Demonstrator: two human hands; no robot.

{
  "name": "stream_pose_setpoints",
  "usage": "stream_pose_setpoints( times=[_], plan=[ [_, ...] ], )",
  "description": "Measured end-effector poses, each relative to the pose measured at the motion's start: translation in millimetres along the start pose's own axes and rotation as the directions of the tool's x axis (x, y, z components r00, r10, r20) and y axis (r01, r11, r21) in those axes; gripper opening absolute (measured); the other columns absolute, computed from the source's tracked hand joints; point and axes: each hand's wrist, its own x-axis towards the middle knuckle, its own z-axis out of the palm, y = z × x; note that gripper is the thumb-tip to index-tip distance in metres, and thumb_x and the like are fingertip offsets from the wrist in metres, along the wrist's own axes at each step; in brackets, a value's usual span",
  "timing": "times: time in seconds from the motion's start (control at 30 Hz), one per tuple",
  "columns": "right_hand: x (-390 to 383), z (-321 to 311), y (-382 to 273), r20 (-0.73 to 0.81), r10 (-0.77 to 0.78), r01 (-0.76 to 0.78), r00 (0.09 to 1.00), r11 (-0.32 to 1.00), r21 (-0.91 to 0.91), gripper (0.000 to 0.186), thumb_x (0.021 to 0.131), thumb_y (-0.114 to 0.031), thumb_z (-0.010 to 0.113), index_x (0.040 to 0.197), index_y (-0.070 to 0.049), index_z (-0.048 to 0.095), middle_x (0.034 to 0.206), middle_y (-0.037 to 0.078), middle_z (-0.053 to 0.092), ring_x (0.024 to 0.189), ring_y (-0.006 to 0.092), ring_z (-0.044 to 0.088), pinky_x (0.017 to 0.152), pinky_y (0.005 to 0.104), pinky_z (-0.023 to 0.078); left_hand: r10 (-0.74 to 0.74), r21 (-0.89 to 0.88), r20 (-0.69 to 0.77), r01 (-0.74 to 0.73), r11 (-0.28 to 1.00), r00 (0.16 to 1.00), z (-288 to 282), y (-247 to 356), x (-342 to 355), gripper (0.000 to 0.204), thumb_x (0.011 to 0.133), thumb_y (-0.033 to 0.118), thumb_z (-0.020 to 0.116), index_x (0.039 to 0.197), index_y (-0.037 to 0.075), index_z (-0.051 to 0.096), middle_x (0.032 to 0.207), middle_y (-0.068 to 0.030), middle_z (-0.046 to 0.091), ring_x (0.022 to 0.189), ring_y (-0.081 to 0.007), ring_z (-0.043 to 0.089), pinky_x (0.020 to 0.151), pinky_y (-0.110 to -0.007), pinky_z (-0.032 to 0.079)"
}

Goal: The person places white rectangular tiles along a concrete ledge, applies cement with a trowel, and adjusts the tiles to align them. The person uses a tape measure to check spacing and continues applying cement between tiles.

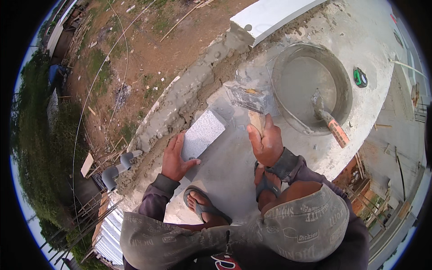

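Note:
A pale grey lightweight concrete block [204, 134] lies at a slant beside the mortar bed. My left hand [176, 158] grips its near end, fingers along the left side and thumb at the near edge. My right hand [268, 143] is closed around the wooden handle of a tool [246, 96] with a wide metal head, crusted with mortar; its exact kind is unclear. That head is just beyond the block, to its right. Wet grey mortar [180, 102] runs along the left edge of the slab.
A round bucket of mortar [344, 74] stands at right, with an orange-handled trowel [338, 133] in it. A green and black tape measure [360, 77] lies beyond. A white block [270, 18] sits far ahead. Grey pipes [110, 176] stick out at left, near the drop to the ground.

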Motion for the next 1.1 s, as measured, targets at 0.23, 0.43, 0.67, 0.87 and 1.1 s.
stream_pose_setpoints(
  times=[0.23, 0.43, 0.67, 0.87, 1.1],
  plan=[
    [15.6, 6.6, 20.2, 0.017, -0.025, 0.029, 1.0, 0.958, -0.285, 0.036, 0.099, -0.028, 0.061, 0.108, 0.004, 0.048, 0.077, 0.029, 0.065, 0.073, 0.0501, 0.065, 0.066, 0.0538, 0.052, 0.096, 0.051, -0.05, -0.093, 0.994, 0.994, 0.9, -2.4, 1.9, 0.106, 0.061, 0.031, 0.094, 0.149, 0.001, 0.043, 0.14, -0.0239, 0.053, 0.127, -0.0424, 0.053, 0.108, -0.047, 0.043],
    [28.4, 16.8, 17.6, 0.164, 0.051, -0.001, 0.985, 0.956, -0.293, 0.036, 0.1, -0.029, 0.057, 0.107, 0.005, 0.048, 0.077, 0.031, 0.065, 0.074, 0.052, 0.065, 0.067, 0.057, 0.051, 0.021, 0.039, -0.023, -0.02, 0.999, 1.0, -0.3, 0.4, 1.5, 0.105, 0.061, 0.031, 0.093, 0.148, -0.001, 0.043, 0.139, -0.0251, 0.054, 0.125, -0.0422, 0.054, 0.106, -0.047, 0.044],
    [39.1, 27.4, 34.8, 0.192, 0.013, 0.053, 0.981, 0.942, -0.332, 0.035, 0.1, -0.03, 0.057, 0.109, 0.002, 0.048, 0.082, 0.032, 0.065, 0.082, 0.0539, 0.064, 0.072, 0.0589, 0.05, 0.006, 0.008, -0.012, -0.006, 1.0, 1.0, -1.4, -0.7, -2.4, 0.105, 0.066, 0.038, 0.09, 0.151, 0.001, 0.04, 0.144, -0.0221, 0.051, 0.132, -0.0411, 0.049, 0.111, -0.047, 0.039],
    [-22.9, -26.3, 69.3, 0.196, -0.083, 0.182, 0.977, 0.801, -0.57, 0.042, 0.091, -0.028, 0.067, 0.121, -0.002, 0.053, 0.094, 0.024, 0.069, 0.086, 0.046, 0.067, 0.073, 0.0538, 0.053, 0.114, 0.171, -0.055, -0.103, 0.98, 0.992, 15.3, 19.9, -30.6, 0.102, 0.069, 0.035, 0.089, 0.151, 0.004, 0.037, 0.15, -0.0213, 0.045, 0.137, -0.0402, 0.047, 0.113, -0.049, 0.037],
    [-42.8, -49.9, 67.7, 0.287, -0.346, 0.449, 0.893, 0.684, -0.574, 0.079, 0.072, -0.029, 0.087, 0.137, -0.002, 0.051, 0.134, 0.022, 0.054, 0.124, 0.0417, 0.052, 0.102, 0.0501, 0.044, 0.428, 0.311, -0.004, -0.405, 0.86, 0.904, 54.9, 19.5, -67.3, 0.049, 0.093, 0.018, 0.06, 0.14, 0.008, 0.051, 0.148, -0.0213, 0.045, 0.134, -0.04, 0.048, 0.11, -0.049, 0.042]
  ],
)
